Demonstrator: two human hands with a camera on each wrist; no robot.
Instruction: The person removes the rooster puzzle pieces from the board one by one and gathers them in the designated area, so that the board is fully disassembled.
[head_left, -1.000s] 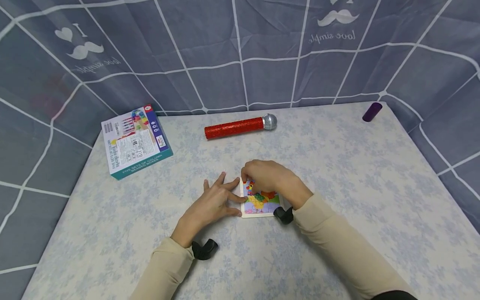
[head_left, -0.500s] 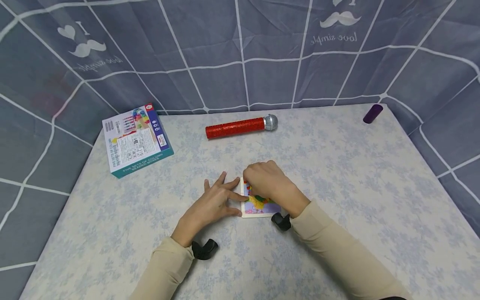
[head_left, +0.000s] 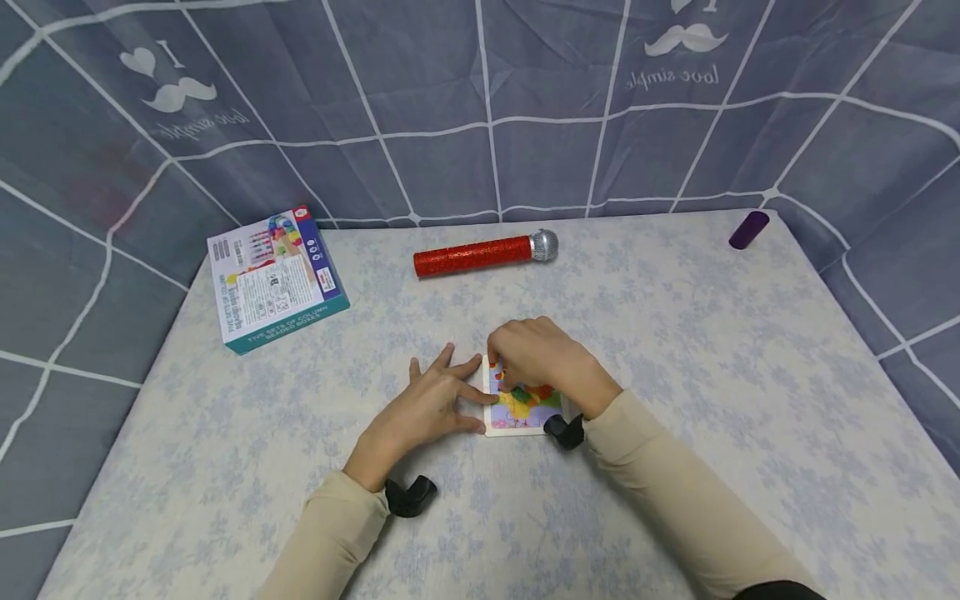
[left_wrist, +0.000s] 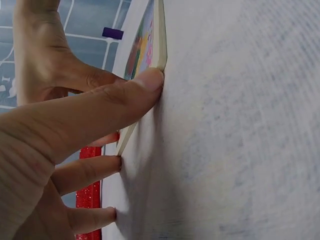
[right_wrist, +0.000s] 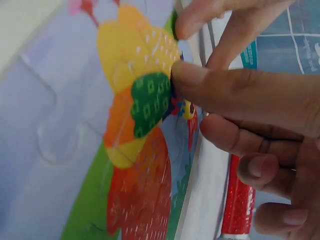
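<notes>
A small jigsaw puzzle point(head_left: 519, 414) in a white frame lies flat on the table, its picture a colourful bird with a yellow body, a green wing point(right_wrist: 151, 102) and a red-orange tail. My left hand point(head_left: 429, 408) is spread at its left side; the thumb point(left_wrist: 150, 80) touches the frame's near corner and a finger reaches over the edge. Over the puzzle's upper part bends my right hand point(head_left: 538, 357). Its thumb point(right_wrist: 192, 75) and forefinger pinch at the piece with the bird's head point(right_wrist: 188, 109), though the piece's edges are partly hidden. The other right fingers are curled.
Behind the hands lies a red glittery microphone point(head_left: 480, 255). A boxed bead set point(head_left: 273, 279) sits at the back left, and a small purple cylinder point(head_left: 748, 230) at the back right. A grey-blue gridded curtain point(head_left: 540, 92) surrounds the table. Each wrist wears a black mount.
My right hand has dipped and shifted slightly over the upper part of the puzzle, with its fingers staying there. The left hand keeps its place at the frame.
</notes>
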